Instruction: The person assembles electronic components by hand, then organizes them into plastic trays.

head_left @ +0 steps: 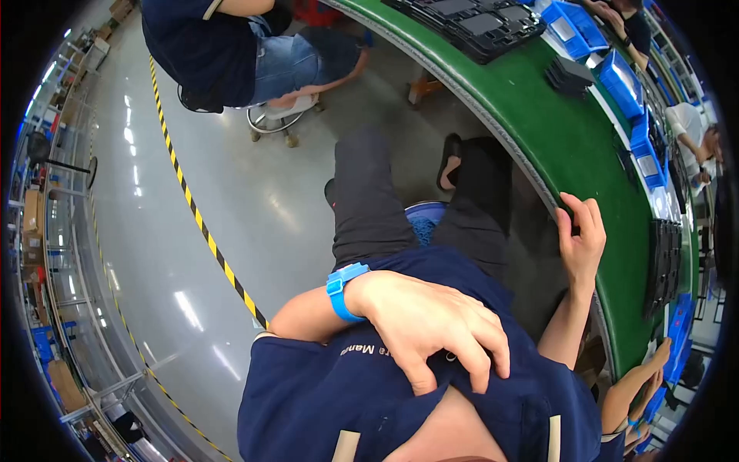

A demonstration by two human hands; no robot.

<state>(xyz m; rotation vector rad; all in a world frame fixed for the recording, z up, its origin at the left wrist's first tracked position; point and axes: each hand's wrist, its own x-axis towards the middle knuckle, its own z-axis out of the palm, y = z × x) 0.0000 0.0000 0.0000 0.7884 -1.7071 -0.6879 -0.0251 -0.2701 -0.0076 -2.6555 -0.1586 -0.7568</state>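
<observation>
My left hand [431, 323], with a blue wristband [344, 289] on its wrist, is raised in front of my chest. Its fingers are bent but apart, the tips at the front of my dark blue shirt [323, 400] near the collar opening. Nothing shows in that hand. To the right, my right hand [583, 235] rests at the grey-trimmed edge of the green worktable [531, 100]. The fingers there curve loosely, with a gap between thumb and forefinger, and hold nothing that I can see.
Black trays [481, 23] and stacked dark parts [570, 75] lie on the table beside blue bins [620, 81]. A seated co-worker [223, 54] is at the far left; other people's arms [635, 385] reach in at the right. Yellow-black tape [188, 196] crosses the floor.
</observation>
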